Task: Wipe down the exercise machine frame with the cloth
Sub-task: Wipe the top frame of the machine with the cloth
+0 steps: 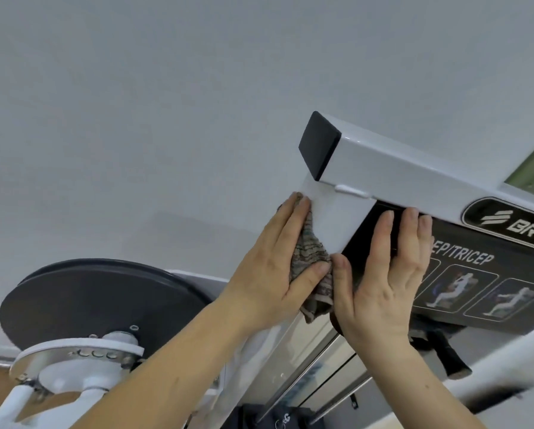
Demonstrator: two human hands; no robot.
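The exercise machine frame is white; its upright post (336, 221) meets a top beam (398, 168) that ends in a black cap (318, 144). My left hand (271, 274) presses a grey-brown striped cloth (309, 258) against the left face of the post. Its fingers lie nearly straight up the post and its thumb clamps the cloth, whose tail hangs below the palm. My right hand (383, 274) lies flat on the black panel side of the post, fingers straight up to the beam and thumb at the post's edge next to the cloth.
A black instruction placard (476, 283) with exercise pictures sits right of my right hand. A large black pulley disc (89, 301) on a white hub (73, 363) is at the lower left. Steel guide rods (321, 366) run down below the post. A pale ceiling fills the background.
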